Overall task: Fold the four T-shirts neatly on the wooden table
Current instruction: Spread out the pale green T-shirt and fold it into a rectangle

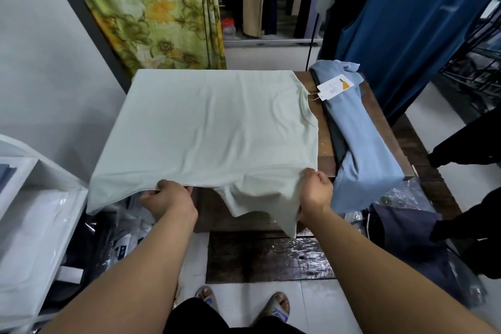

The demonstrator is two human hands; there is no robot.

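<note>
Now the pale green T-shirt (206,127) lies spread across the wooden tabletop (325,149), collar to the right and back up. Both hands are clamped on its near long edge. The left hand (168,195) pinches the cloth toward the hem end, and the right hand (315,187) pinches it by the shoulder. Between them the near sleeve (260,206) droops off the tabletop's edge.

This looks like the start of the first lengthwise fold. To do it well, both hands should lift evenly and keep the edge taut. The sleeve should be carried over with the panel, and the panel laid parallel to the shirt's far edge. The faint wrinkles near the collar need smoothing first.

To the right of the green shirt, a light blue T-shirt (360,138) with a hang tag (334,87) lies over a dark garment (336,141), waiting its turn.
</note>
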